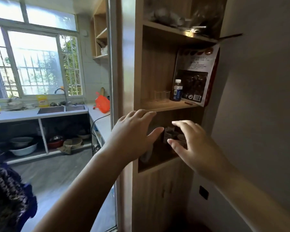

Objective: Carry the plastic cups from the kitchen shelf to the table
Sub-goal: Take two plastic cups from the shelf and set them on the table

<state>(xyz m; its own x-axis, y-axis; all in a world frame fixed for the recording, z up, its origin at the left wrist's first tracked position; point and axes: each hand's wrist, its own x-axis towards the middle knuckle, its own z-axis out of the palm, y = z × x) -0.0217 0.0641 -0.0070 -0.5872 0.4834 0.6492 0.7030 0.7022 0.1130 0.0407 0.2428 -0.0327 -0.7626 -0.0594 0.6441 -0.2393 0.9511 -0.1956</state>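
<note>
Wooden shelving point(167, 106) fills the frame's centre, where the left hand point(132, 136) and right hand point(196, 146) hover with fingers spread, holding nothing, below the board on which clear plastic cups point(161, 96) stand beside a dark bottle point(177, 90).

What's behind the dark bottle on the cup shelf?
A large printed bag stands directly behind the bottle, leaning against the shelf's right side. The clear cups sit to the bottle's left. The bottle covers the bag's lower left corner; the shelf's back wall there is hidden.
</note>
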